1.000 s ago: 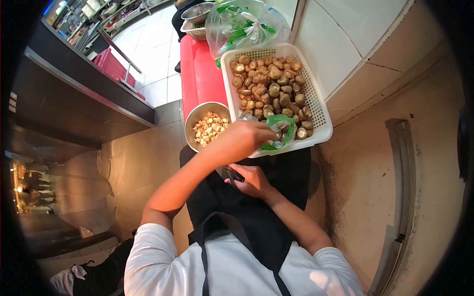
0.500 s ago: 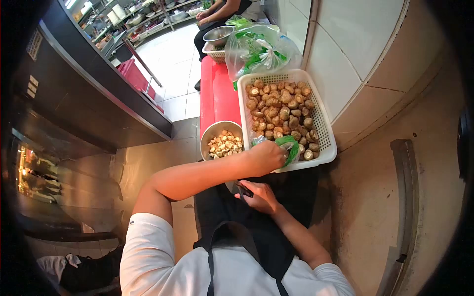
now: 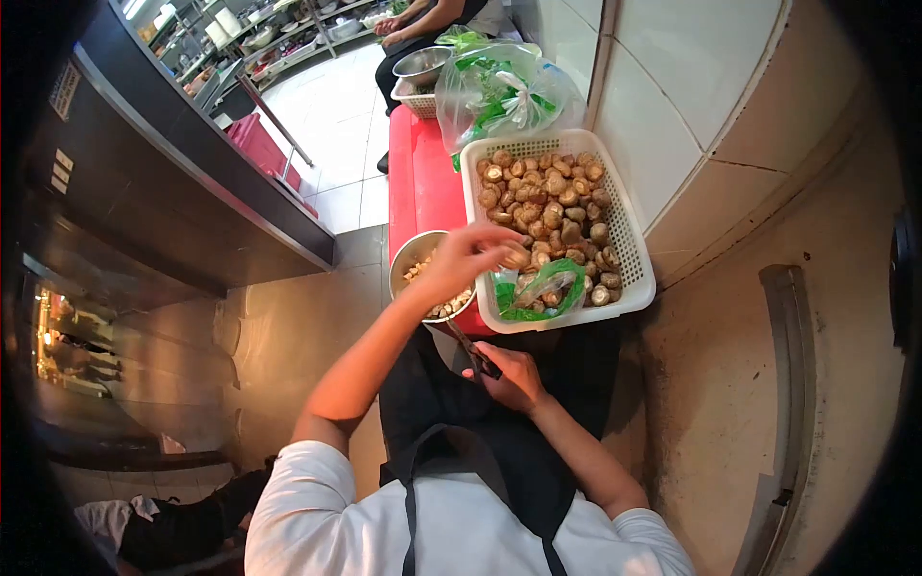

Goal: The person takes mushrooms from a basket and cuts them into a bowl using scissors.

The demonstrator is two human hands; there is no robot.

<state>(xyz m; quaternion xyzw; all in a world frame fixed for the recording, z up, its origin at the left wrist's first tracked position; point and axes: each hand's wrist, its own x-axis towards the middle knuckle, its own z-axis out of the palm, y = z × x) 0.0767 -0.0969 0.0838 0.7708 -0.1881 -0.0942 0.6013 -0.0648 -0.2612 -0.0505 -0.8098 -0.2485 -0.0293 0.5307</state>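
Note:
My left hand (image 3: 459, 264), slightly smeared by motion, is raised over the near left edge of a white plastic basket (image 3: 633, 250). Its fingertips pinch a brown mushroom (image 3: 516, 254). Many whole mushrooms (image 3: 552, 197) fill the basket, and a clear and green plastic bag (image 3: 547, 293) lies on them at the near side. Low in front of my apron, my right hand (image 3: 514, 377) grips black-handled scissors (image 3: 461, 338), blades pointing up and left toward a metal bowl (image 3: 395, 278). Pale cut mushroom pieces (image 3: 451, 305) lie in this bowl, partly hidden by my left hand.
Basket and bowl stand on a red bench (image 3: 415, 182). Beyond are a tied plastic bag (image 3: 509, 96) and another metal bowl (image 3: 423, 65) on a smaller basket. A seated person (image 3: 432, 29) is at the far end. A tiled wall (image 3: 672, 86) borders the right side.
My left hand has come up and left from the plastic bag at the basket's near edge, now with a mushroom in its fingers. The scissor blades have come into view.

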